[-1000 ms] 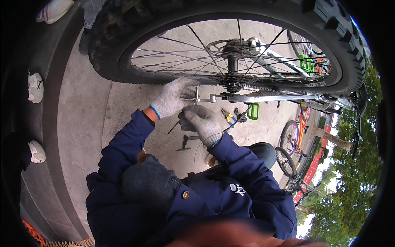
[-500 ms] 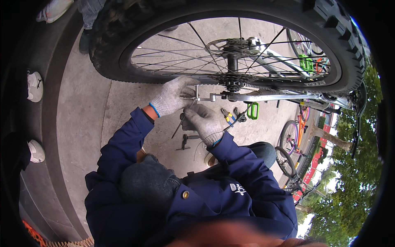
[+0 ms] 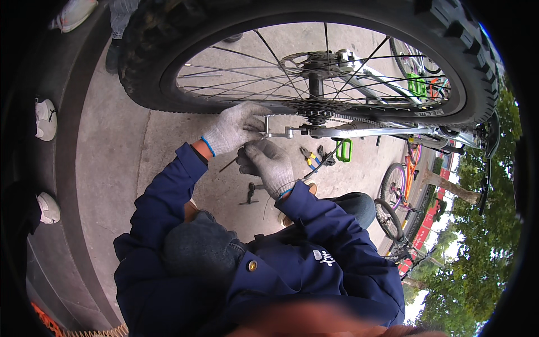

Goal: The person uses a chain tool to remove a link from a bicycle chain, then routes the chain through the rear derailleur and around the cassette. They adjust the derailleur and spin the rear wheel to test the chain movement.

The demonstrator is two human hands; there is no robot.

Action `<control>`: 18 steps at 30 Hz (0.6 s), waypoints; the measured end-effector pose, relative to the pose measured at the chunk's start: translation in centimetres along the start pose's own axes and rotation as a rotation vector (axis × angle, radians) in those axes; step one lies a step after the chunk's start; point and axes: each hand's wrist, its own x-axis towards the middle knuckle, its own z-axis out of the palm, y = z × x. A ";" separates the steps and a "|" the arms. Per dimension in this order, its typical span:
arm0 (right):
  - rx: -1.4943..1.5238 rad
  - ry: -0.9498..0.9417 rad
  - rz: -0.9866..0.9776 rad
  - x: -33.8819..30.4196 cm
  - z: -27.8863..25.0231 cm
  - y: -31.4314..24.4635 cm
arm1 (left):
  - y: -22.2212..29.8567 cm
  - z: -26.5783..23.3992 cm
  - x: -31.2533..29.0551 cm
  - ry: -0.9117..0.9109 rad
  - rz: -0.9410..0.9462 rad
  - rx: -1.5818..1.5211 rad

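Note:
A large knobbly tyre (image 3: 185,92) arches over the top of the view, around a spoked wheel with a cassette (image 3: 318,108) and a disc rotor. Beside the cassette, a small silver bracket (image 3: 277,135) sticks out from the silver frame arm (image 3: 359,133). My left hand (image 3: 236,130), in a grey knitted glove, closes its fingers on the bracket's end. Just below, my gloved right hand (image 3: 268,165) pinches a thin dark rod (image 3: 228,164) that slants down to the left. Its exact kind is unclear, and my fingers hide its upper end.
Pliers with yellow-and-blue handles (image 3: 308,157) lie on the concrete by a green pedal (image 3: 344,150). A dark T-shaped tool (image 3: 251,193) rests nearer to me. A black cable (image 3: 330,156) hangs by my right hand. More bicycles (image 3: 394,185) lie right; other people's shoes (image 3: 47,119) show left.
My right hand has moved slightly left and down, its fingers curling further, and the rod now points further left. My left hand stays on the bracket with a small shift.

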 end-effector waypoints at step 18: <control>-0.091 -0.018 -0.108 0.1 0.0 0.4 | -0.3 0.0 -0.1 0.061 0.157 0.199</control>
